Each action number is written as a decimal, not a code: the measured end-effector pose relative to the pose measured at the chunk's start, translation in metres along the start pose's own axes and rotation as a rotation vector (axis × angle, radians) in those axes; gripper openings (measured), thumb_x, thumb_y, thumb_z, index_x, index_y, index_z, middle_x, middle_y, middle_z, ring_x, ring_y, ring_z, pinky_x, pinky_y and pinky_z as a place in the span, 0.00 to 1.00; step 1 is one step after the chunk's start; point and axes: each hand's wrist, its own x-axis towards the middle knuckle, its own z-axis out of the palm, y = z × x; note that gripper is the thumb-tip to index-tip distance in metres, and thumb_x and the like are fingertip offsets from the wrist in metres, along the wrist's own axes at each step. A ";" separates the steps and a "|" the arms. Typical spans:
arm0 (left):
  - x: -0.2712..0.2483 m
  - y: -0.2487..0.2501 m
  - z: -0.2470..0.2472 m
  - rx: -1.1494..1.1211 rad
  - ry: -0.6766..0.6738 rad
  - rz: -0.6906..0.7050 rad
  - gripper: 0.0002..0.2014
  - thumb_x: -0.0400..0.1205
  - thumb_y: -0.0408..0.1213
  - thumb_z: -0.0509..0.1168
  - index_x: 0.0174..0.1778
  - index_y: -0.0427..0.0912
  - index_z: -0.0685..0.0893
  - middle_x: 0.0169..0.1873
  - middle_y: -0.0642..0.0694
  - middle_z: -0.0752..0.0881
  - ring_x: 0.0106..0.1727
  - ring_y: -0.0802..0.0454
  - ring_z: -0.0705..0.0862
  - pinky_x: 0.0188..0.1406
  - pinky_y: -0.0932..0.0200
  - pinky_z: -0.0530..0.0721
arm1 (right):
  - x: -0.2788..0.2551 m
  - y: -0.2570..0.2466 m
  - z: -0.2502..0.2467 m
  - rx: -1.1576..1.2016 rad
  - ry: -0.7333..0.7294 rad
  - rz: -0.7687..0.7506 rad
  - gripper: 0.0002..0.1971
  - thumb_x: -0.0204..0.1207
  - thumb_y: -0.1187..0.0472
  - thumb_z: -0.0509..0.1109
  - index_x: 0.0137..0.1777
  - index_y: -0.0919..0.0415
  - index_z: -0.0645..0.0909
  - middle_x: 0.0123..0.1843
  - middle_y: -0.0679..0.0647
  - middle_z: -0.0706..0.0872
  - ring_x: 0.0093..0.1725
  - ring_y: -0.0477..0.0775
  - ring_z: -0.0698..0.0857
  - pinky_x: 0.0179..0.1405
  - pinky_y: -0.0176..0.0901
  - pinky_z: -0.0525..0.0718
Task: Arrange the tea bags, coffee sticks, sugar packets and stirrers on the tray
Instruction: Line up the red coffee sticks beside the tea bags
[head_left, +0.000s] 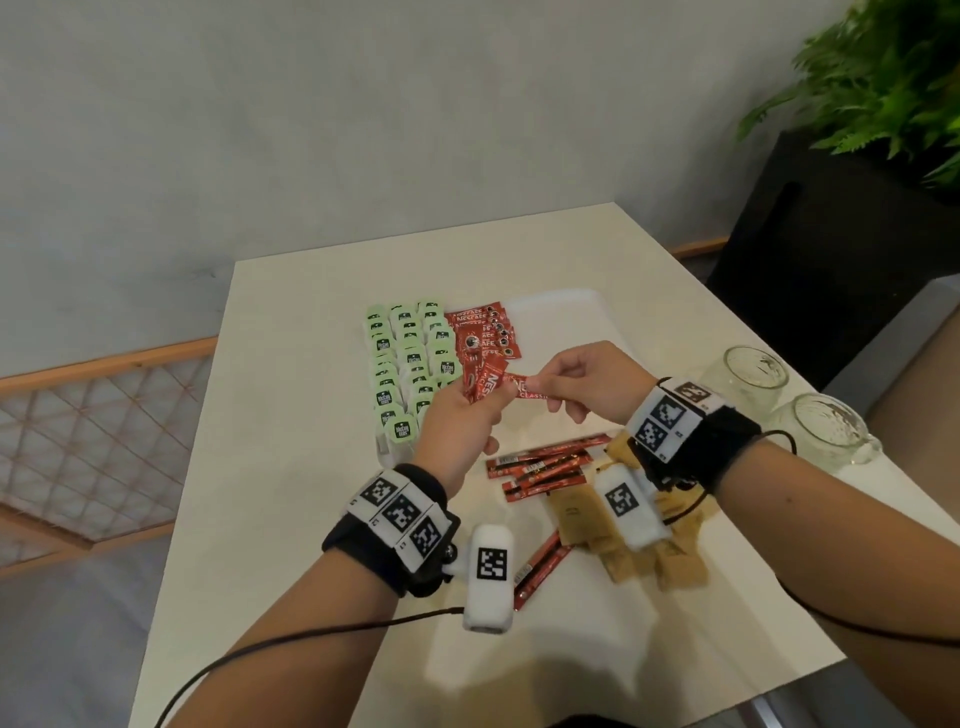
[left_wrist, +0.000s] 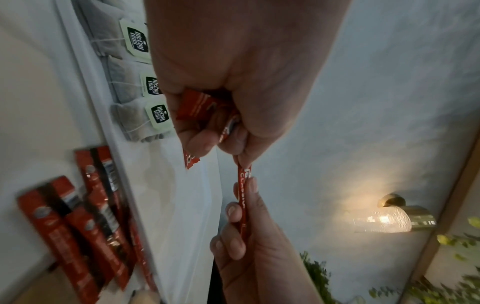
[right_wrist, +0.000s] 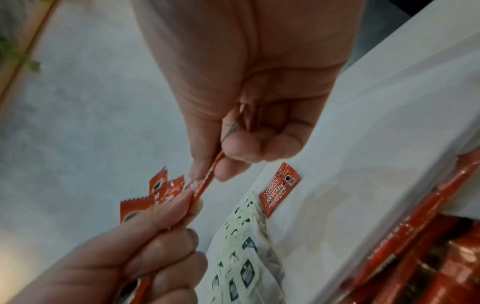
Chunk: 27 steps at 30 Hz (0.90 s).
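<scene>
low in the head view, loose coffee sticks (head_left: 543, 462) lie on the counter (head_left: 291, 519) just right of centre, one more slanting below them. touching their right side is a pile of brown sugar packets (head_left: 582, 514), partly hidden by the right wrist camera. these all sit on the bare counter, nearer than the tray.

above them, mid-frame, the two hands meet in the air over the tray's near part. the left hand (head_left: 460, 415) has its grip curled round a small bunch of red sachets (head_left: 480, 382), thumb on top. the right hand (head_left: 582, 382) pinches one sachet (head_left: 530, 389) between thumb and forefinger, its other fingers curled loosely in; that sachet's left end reaches the left hand's bunch, so both grips touch it. the left wrist view shows the same sachet edge-on, running between the two pinches.

beyond the hands, the white tray (head_left: 561, 312) lies at the centre of the frame. tea bags (head_left: 410, 358) with green tags fill its left part in three overlapping columns. just right of them, touching, is a short overlapping row of red sachets (head_left: 483, 332). the tray's right part is bare.

at the right edge of the counter stand two glass mugs (head_left: 789, 410), well apart from the packets. a potted plant (head_left: 883, 78) is in the upper right corner.
</scene>
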 end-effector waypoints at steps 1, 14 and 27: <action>0.003 0.002 0.000 -0.019 0.015 -0.011 0.06 0.82 0.40 0.71 0.42 0.47 0.81 0.28 0.51 0.74 0.27 0.55 0.71 0.22 0.61 0.74 | 0.003 0.002 -0.005 0.038 0.009 0.013 0.12 0.72 0.51 0.78 0.43 0.61 0.88 0.32 0.53 0.89 0.24 0.48 0.78 0.29 0.38 0.79; 0.044 0.018 -0.022 -0.117 0.079 -0.123 0.06 0.87 0.41 0.59 0.44 0.46 0.72 0.27 0.52 0.71 0.23 0.57 0.64 0.17 0.65 0.65 | 0.063 0.018 -0.026 0.290 0.006 0.261 0.12 0.74 0.66 0.76 0.52 0.76 0.84 0.40 0.65 0.90 0.34 0.52 0.91 0.37 0.41 0.91; 0.058 0.009 -0.055 -0.098 0.182 -0.123 0.06 0.88 0.41 0.60 0.52 0.48 0.82 0.35 0.49 0.87 0.22 0.60 0.76 0.24 0.63 0.70 | 0.127 0.030 0.010 0.199 0.042 0.547 0.07 0.72 0.70 0.77 0.43 0.74 0.82 0.28 0.62 0.87 0.20 0.51 0.85 0.19 0.39 0.84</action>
